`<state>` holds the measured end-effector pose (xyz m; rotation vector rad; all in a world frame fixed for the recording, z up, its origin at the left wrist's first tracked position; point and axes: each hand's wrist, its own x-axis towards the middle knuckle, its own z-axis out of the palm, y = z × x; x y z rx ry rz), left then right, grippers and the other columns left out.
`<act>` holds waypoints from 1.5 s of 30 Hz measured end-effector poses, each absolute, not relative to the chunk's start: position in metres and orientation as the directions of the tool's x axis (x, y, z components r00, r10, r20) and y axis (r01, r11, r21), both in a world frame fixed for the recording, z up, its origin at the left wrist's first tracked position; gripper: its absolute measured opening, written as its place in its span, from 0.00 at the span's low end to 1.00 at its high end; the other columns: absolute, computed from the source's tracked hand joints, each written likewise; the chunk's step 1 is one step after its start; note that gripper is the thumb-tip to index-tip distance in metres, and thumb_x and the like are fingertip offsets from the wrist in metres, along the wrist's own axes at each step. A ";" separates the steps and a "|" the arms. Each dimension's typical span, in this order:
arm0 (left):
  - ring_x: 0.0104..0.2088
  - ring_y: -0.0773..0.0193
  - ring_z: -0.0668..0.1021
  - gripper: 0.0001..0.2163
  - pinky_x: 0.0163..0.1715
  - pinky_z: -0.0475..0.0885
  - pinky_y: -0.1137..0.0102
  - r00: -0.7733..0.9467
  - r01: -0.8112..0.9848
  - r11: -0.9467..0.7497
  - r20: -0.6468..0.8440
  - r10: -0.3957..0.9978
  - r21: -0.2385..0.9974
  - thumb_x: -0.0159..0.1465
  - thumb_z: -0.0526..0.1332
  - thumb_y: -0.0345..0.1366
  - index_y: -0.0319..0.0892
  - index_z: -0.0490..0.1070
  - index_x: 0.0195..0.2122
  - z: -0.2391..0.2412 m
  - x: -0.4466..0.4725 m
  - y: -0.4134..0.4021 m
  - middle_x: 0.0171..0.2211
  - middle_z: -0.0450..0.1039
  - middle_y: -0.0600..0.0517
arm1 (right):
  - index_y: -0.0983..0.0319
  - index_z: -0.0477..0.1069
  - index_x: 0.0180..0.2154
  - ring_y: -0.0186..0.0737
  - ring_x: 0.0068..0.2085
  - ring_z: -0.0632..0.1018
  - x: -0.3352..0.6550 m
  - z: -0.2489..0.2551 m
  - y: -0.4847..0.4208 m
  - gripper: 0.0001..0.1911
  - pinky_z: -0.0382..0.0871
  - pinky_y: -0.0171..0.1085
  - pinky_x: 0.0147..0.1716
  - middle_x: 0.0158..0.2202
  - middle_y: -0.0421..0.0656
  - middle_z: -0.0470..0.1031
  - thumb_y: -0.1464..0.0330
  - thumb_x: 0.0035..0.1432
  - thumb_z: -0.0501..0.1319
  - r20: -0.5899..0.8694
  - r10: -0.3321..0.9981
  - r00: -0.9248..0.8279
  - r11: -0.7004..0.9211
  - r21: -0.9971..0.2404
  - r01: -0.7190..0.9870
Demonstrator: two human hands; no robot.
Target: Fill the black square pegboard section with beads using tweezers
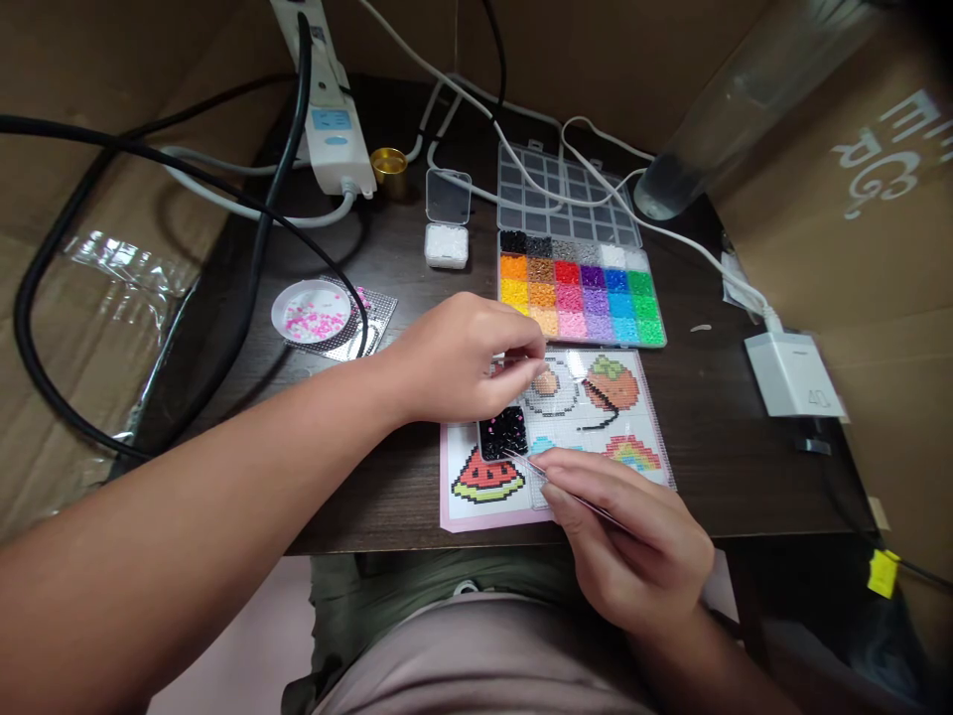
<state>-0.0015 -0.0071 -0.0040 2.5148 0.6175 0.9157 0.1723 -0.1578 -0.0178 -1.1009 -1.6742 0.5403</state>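
Note:
My left hand (466,357) hovers curled over the top left of a clear pegboard (640,427) that lies on a pattern sheet with a watermelon (487,479), an orange fruit (612,385) and a rainbow (632,452). Its fingertips are pinched together just above a small tray of black beads (503,432); what they hold is hidden. My right hand (625,541) grips metal tweezers (536,467), and their tip reaches the black beads at the tray's lower edge.
A bead box with many colours (581,288) and its open lid (566,194) sit behind the sheet. Further left are a small white bead box (447,243), a dish of pink beads (311,310), a power strip (332,129), black cables and a gold cap. A white charger (793,372) lies at right.

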 end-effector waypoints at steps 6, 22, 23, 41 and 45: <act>0.25 0.71 0.74 0.05 0.26 0.65 0.75 0.694 0.278 -0.819 0.485 0.532 0.501 0.61 0.60 0.29 0.40 0.76 0.30 -0.003 -0.002 -0.007 0.25 0.76 0.55 | 0.63 0.79 0.43 0.39 0.41 0.85 0.172 -0.017 -0.157 0.16 0.82 0.35 0.42 0.39 0.46 0.84 0.84 0.55 0.64 0.496 0.866 -0.065 0.477 -0.778 0.409; 0.24 0.71 0.74 0.05 0.26 0.65 0.74 0.697 0.281 -0.818 0.479 0.533 0.501 0.60 0.60 0.29 0.40 0.76 0.30 -0.002 -0.001 -0.007 0.25 0.76 0.55 | 0.63 0.80 0.42 0.42 0.39 0.86 0.174 -0.016 -0.157 0.16 0.83 0.36 0.39 0.38 0.47 0.84 0.84 0.54 0.64 0.512 0.856 -0.068 0.493 -0.769 0.407; 0.25 0.71 0.74 0.05 0.26 0.65 0.74 0.697 0.283 -0.818 0.479 0.534 0.501 0.60 0.60 0.29 0.40 0.76 0.30 -0.002 -0.001 -0.007 0.25 0.76 0.55 | 0.63 0.80 0.42 0.42 0.39 0.86 0.174 -0.016 -0.157 0.16 0.83 0.36 0.39 0.38 0.47 0.84 0.84 0.54 0.64 0.510 0.858 -0.065 0.490 -0.771 0.407; 0.24 0.71 0.73 0.06 0.25 0.64 0.74 0.702 0.294 -0.812 0.463 0.541 0.504 0.61 0.60 0.30 0.40 0.76 0.30 -0.001 -0.002 -0.007 0.24 0.76 0.54 | 0.59 0.79 0.44 0.42 0.39 0.86 0.172 -0.017 -0.157 0.18 0.84 0.38 0.38 0.39 0.45 0.84 0.82 0.56 0.64 0.501 0.864 -0.050 0.473 -0.774 0.421; 0.24 0.71 0.74 0.06 0.25 0.64 0.74 0.702 0.291 -0.813 0.464 0.540 0.505 0.61 0.60 0.31 0.40 0.76 0.30 -0.002 -0.002 -0.007 0.25 0.76 0.54 | 0.59 0.80 0.44 0.42 0.39 0.85 0.172 -0.016 -0.157 0.17 0.84 0.38 0.38 0.38 0.45 0.84 0.82 0.56 0.64 0.493 0.869 -0.049 0.465 -0.778 0.423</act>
